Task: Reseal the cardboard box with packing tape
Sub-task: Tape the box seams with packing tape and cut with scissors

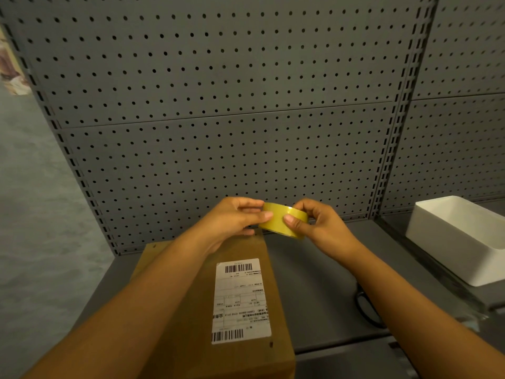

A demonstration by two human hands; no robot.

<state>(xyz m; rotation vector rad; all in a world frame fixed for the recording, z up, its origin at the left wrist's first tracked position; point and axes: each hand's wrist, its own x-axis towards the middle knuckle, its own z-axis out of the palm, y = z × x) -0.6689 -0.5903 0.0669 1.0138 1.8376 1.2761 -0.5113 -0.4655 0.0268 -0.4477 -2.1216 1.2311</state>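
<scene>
While both hands hold the yellow-tinted roll of clear packing tape (282, 220) above the far end of the brown labelled cardboard box (218, 310), left hand (232, 221) and right hand (314, 225) pinch its rim, likely hunting the free end. Box lies on the grey shelf (322, 283).

A grey pegboard back panel (218, 105) fills the upper view, split by slotted uprights (393, 132). Below it runs a grey metal shelf (314, 283). A white rectangular plastic bin (451, 242) sits on the neighbouring shelf at the right. Black-handled scissors (366, 310) lie on the shelf near its right edge. Grey floor (41, 201) shows at the left.
</scene>
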